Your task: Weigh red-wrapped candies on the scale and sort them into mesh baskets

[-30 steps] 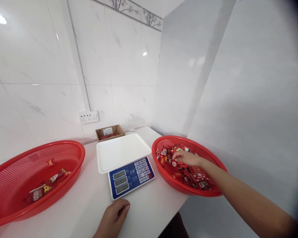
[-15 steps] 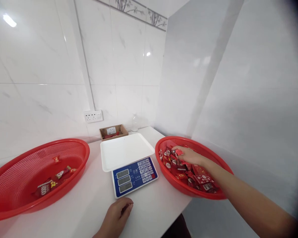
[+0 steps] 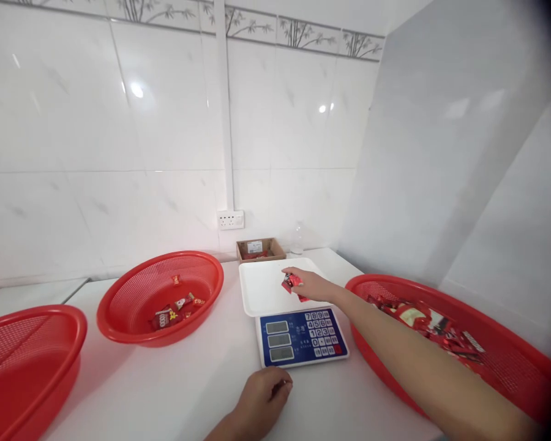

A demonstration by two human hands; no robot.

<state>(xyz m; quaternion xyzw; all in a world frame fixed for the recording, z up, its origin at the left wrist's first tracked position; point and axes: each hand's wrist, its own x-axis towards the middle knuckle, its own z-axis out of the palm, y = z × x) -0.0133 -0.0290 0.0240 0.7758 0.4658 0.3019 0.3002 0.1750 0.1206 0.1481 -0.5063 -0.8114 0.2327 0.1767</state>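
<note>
My right hand [image 3: 313, 285] is closed on a few small red candy packets [image 3: 293, 281], held over the white tray [image 3: 261, 288] of a digital scale. How many packets are in the fingers I cannot make out. Below the tray is the scale's blue keypad panel [image 3: 302, 335] with three grey displays. My left hand [image 3: 265, 395] rests on the table just in front of the scale, curled in a loose fist, and nothing shows in it. At the right, under my right forearm, stands a red plastic basket [image 3: 362, 283] with many red-wrapped candies [image 3: 445, 334], partly hidden by the arm.
Left of the scale stands a second red basket [image 3: 119, 300] with several candy packets [image 3: 174, 312] at its bottom. Another red basket [image 3: 68, 331] is cut off at the left edge. Behind the scale are a cardboard box [image 3: 275, 250] and a clear bottle [image 3: 297, 239], near the tiled wall.
My right hand has come out of the right basket with candy packets and moved left over the scale tray. The view has turned left, showing the far-left basket. My left hand keeps its pose.
</note>
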